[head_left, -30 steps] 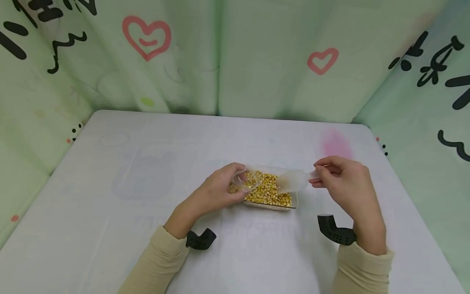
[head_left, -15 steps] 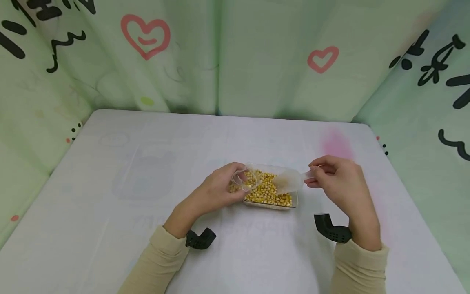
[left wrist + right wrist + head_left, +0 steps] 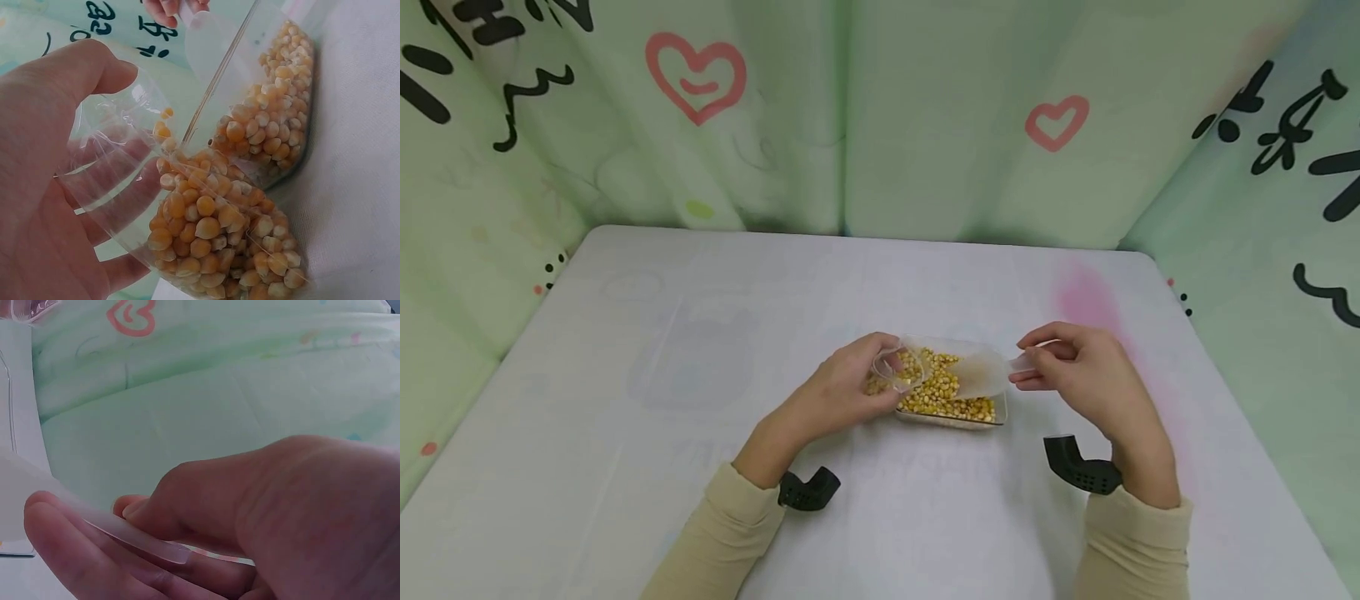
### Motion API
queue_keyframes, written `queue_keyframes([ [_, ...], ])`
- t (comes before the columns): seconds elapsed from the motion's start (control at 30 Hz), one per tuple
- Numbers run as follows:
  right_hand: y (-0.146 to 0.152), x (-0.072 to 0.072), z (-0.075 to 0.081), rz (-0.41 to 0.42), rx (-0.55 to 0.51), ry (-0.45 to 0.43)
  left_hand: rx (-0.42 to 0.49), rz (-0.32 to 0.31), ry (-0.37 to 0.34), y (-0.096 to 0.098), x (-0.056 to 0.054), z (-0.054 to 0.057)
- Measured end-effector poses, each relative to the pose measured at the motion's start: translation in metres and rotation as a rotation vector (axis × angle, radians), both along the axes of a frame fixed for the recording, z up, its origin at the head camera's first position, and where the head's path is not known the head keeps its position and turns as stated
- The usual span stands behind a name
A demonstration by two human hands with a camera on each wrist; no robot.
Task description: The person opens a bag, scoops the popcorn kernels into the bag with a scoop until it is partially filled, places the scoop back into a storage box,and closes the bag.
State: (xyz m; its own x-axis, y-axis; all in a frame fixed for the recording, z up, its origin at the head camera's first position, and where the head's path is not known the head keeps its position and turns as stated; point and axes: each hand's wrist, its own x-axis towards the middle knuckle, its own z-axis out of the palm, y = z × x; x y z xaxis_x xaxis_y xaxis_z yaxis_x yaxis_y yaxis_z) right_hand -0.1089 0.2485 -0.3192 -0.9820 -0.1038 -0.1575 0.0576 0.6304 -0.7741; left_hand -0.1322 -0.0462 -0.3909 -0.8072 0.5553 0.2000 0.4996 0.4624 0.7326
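A clear rectangular container (image 3: 955, 422) filled with yellow corn kernels (image 3: 942, 402) stands on the table. At its left end my left hand (image 3: 850, 383) holds the mouth of a clear plastic bag (image 3: 206, 231), thumb on one side and fingers on the other. Corn kernels fill the lower part of the bag, which lies against the container's end. My right hand (image 3: 1093, 371) pinches the handle of a translucent white scoop (image 3: 983, 372) between thumb and fingers. The scoop's head is over the right half of the container; whether it carries kernels is hard to tell.
A white-covered table (image 3: 700, 333) spreads around the container. Green curtains (image 3: 940, 167) with hearts and black lettering hang behind and at both sides. A black wrist mount (image 3: 808, 489) sits on the left wrist, another black mount (image 3: 1078, 467) on the right.
My right hand has moved left with the scoop, bringing its head further over the container. The left hand, bag and container have stayed in place.
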Motion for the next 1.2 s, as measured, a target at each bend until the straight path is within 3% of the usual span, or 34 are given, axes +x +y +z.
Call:
queue_keyframes([
  [0.3, 0.004, -0.002, -0.003, 0.036, -0.030, -0.055, -0.015, -0.003, -0.007, 0.001, 0.000, 0.000],
  [0.77, 0.007, -0.007, -0.008, 0.068, -0.102, -0.069, 0.004, -0.008, 0.024, 0.002, -0.001, -0.001],
  [1.0, 0.009, -0.010, -0.015, 0.058, -0.172, -0.099, 0.002, -0.003, -0.036, 0.001, 0.000, 0.000],
  [1.2, 0.011, -0.014, -0.023, 0.062, -0.196, -0.104, 0.010, -0.004, -0.025, 0.001, 0.000, -0.002],
])
